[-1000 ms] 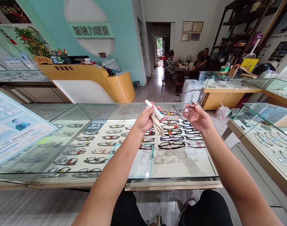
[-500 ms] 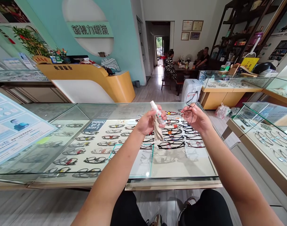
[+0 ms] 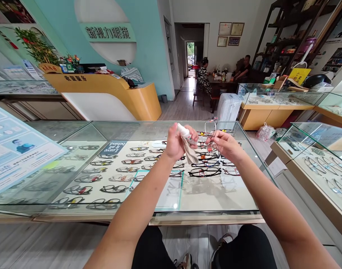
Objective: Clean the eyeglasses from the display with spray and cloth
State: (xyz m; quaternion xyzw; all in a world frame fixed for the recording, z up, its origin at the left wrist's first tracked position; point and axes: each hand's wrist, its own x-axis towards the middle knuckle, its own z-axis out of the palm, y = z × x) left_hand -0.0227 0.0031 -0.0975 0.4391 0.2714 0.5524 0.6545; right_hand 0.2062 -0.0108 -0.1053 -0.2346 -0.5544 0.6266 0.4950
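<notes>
My left hand (image 3: 175,144) is closed around a small white spray bottle (image 3: 183,131), tilted with its top toward the upper left. A beige cleaning cloth (image 3: 190,151) hangs from the same hand, below the bottle. In my right hand (image 3: 225,145) is a pair of eyeglasses (image 3: 210,127), pinched at the middle and turned so one lens sits above the other. The glasses are close to the right side of the bottle, over the glass display case (image 3: 221,198). Part of the lower lens blends into the frames behind it.
Rows of eyeglass frames (image 3: 113,189) lie inside the case under the glass. A blue-and-white leaflet (image 3: 22,145) stands at the left. Another glass case (image 3: 313,164) is at the right. Two people sit at a far table (image 3: 215,80), near a silver suitcase (image 3: 228,106).
My right hand has brought the glasses left, nearer the bottle. My left hand has turned, with its thumb raised toward the bottle's top and the bottle tipped further.
</notes>
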